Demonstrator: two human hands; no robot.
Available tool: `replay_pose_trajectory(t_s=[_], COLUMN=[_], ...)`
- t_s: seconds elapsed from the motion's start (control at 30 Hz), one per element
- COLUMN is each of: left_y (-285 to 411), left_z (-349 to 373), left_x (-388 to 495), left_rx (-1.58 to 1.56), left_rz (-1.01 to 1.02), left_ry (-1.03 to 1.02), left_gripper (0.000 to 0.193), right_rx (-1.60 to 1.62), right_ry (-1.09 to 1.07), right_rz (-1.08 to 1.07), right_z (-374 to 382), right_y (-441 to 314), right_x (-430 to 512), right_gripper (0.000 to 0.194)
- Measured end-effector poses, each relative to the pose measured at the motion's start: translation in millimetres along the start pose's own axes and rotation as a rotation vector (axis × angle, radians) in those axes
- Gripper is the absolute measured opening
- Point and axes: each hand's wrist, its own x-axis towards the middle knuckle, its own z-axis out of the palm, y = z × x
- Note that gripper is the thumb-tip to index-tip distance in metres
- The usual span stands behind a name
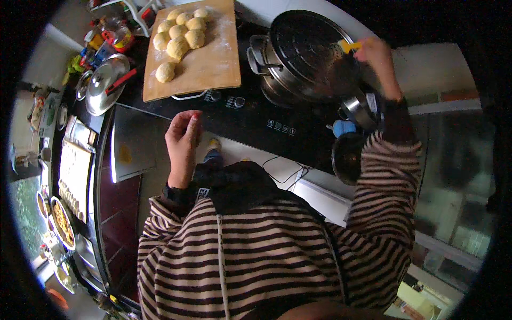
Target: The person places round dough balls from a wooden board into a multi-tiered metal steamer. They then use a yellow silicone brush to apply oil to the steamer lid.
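Note:
My right hand [375, 56] holds a small brush with a yellow handle [349, 47] over the right side of a dark, perforated steamer tray [310, 48]. That tray lies on a steel pot [276, 74] with looped side handles, on the black stove. My left hand [183, 134] is raised in front of the stove edge, thumb against the curled fingers; nothing shows in it. Beyond it, a wooden board [212, 52] dusted with flour bears several round pieces of dough [177, 48], one of them set apart near the front [165, 72].
A steel lid with a red handle [108, 84] stands left of the board, near bottles and jars [116, 36]. A blue object [344, 128] and a dark round pan [348, 158] are at the stove's right. A bowl of food [63, 224] sits on the left counter.

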Motion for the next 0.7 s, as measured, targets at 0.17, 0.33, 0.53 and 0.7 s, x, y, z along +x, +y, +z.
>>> replay_pose_trajectory(t_s=[0.17, 0.33, 0.53, 0.7], left_y=[-2.9, -11.4, -7.2, 2.7], left_z=[-0.7, 4.7, -7.7, -31.8], left_x=[2.7, 6.5, 24.3, 42.4], left_rx=[0.064, -0.015, -0.052, -0.104], left_rz=[0.057, 0.064, 0.043, 0.028], left_ry=[-0.042, -0.104, -0.183, -0.248], left_gripper=[0.013, 0.012, 0.014, 0.017], right_rx=[0.739, 0.462, 0.508, 0.648], right_ry=[-0.292, -0.066, -0.116, 0.187], right_rz=[-0.04, -0.151, 0.23, 0.013], right_z=[21.4, -20.0, -0.4, -8.3], right_y=[-46.8, 6.6, 11.2, -97.1], right_x=[-80.7, -71.4, -88.8, -112.5], right_gripper=[0.024, 0.027, 0.028, 0.039])
